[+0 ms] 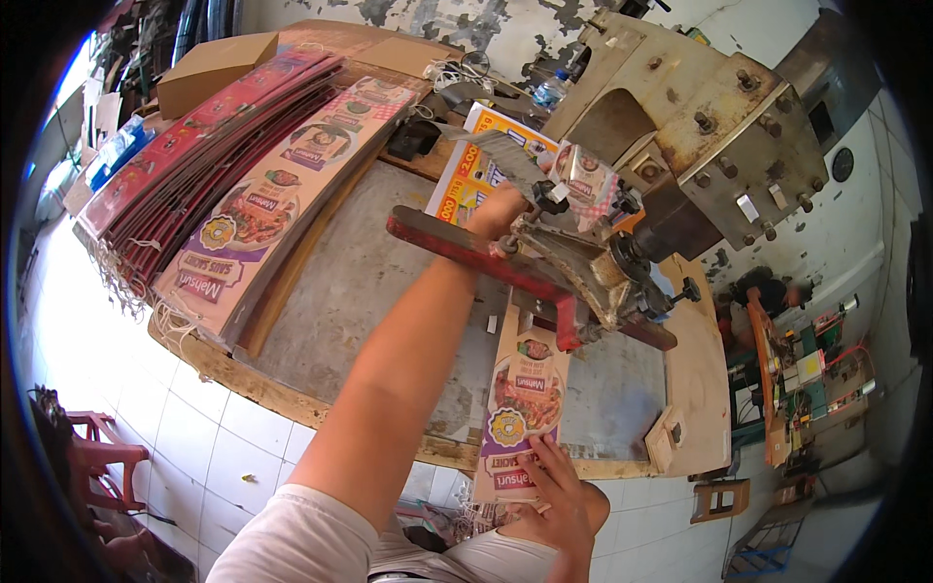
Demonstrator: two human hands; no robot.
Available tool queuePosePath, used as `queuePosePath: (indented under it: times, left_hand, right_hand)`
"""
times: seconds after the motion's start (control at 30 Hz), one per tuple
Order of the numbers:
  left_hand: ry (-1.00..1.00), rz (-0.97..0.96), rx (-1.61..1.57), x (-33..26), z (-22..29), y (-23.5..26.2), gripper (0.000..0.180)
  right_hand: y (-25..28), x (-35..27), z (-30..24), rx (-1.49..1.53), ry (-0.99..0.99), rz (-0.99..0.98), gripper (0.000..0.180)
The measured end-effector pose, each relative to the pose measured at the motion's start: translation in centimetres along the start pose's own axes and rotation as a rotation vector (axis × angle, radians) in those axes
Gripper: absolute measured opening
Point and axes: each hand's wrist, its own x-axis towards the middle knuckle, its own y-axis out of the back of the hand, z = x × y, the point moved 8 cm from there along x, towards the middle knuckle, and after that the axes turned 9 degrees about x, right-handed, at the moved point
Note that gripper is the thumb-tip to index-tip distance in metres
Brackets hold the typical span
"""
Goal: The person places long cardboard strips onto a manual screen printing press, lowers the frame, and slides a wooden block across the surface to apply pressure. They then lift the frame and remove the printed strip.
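Observation:
A long printed cardboard strip point(530, 374), pinkish brown with food pictures and a purple band, runs under the red bar point(437, 241) of a metal press. Its near end reaches past the table's front edge toward my lap. My right hand point(556, 496) lies on that end, fingers stretched out over the purple band. My left arm reaches far forward, passing beneath the red bar. Beyond the bar is my left hand point(499, 211), beside orange and yellow printed sheets point(455, 185). The fingers of this hand are mostly hidden by the press's clamp parts point(564, 248).
The heavy press head point(700, 126) overhangs the table's right side. At left lie a stack of similar printed strips point(262, 204) and a bundle of red strips point(194, 160). A cardboard box point(214, 73) stands behind them. A wooden block point(667, 437) sits near the right front edge.

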Motion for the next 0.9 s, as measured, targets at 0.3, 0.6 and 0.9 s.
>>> queuePosePath:
  times: [0.3,0.6,0.9]
  left_hand:
    - [-0.176,-0.103,-0.198,2.1,-0.7,-0.6,0.073]
    - [-0.19,-0.031,-0.125,2.9,-0.7,-0.5,0.072]
    - [-0.146,0.209,0.373,-1.0,-1.3,6.1,0.04]
  right_hand:
    - [0.0,0.7,0.4,0.004,-0.012,0.009,0.077]
    - [0.3,2.2,1.0,0.013,0.021,0.016,0.079]
    - [0.9,5.2,1.5,-0.042,0.103,-0.072,0.072]
